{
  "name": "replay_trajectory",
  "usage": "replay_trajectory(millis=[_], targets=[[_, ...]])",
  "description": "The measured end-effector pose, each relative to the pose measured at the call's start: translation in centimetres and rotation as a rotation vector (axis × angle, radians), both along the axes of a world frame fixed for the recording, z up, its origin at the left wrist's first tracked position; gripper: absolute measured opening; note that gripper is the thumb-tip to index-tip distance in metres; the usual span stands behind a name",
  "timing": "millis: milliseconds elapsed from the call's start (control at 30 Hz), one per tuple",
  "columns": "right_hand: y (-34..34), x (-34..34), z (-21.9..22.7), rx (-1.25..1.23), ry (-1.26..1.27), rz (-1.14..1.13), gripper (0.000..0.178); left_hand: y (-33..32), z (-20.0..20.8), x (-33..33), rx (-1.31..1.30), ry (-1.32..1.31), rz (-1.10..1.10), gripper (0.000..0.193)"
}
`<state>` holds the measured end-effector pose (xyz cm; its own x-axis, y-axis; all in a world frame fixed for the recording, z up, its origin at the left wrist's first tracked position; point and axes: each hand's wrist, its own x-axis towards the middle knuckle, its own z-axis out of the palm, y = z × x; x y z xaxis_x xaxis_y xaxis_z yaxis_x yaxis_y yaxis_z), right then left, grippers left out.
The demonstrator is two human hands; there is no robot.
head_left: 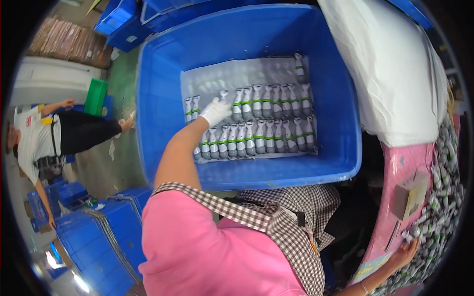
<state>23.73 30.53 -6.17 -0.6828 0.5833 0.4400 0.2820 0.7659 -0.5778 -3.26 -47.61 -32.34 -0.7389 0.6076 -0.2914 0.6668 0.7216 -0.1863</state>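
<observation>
The pink shirt [197, 246] and checked apron [296, 246] are closest, cut off by the lower edge. Beyond them, bottles [260, 138], grey with white tops and green bands, stand in rows in a blue bin [252, 183] on a white liner [237, 71]. The gloved left hand [216, 112] covers the lower part of 1 bottle, and the forearm hides the near row's left end. I cannot tell whether its fingers are closed on that bottle. The left arm reaches forward into the bin, elbow slightly bent, palm down. The right arm stretches out to the side, and its bare hand [405, 254] touches bottles at the edge of a pile; whether those fingers grip 1 is unclear.

Counts: about 13 bottles in the near row; in the next, 2 left of the glove, 1 at it and 8 to its right; 1 alone in the far right corner. The pile is too jumbled to count. Beside it, 1 box [412, 195] sits on the pink table [395, 167], below 1 white sack [390, 69]. At left are 1 co-worker [42, 140] and 1 green crate [95, 97].
</observation>
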Motion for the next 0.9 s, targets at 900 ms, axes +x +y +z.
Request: replay_trajectory(millis=[900], targets=[[17.2,0.0,0.3,0.165,-0.467,-0.046,0.052,27.4,20.2,-3.8,1.409,0.297,0.028,0.022]])
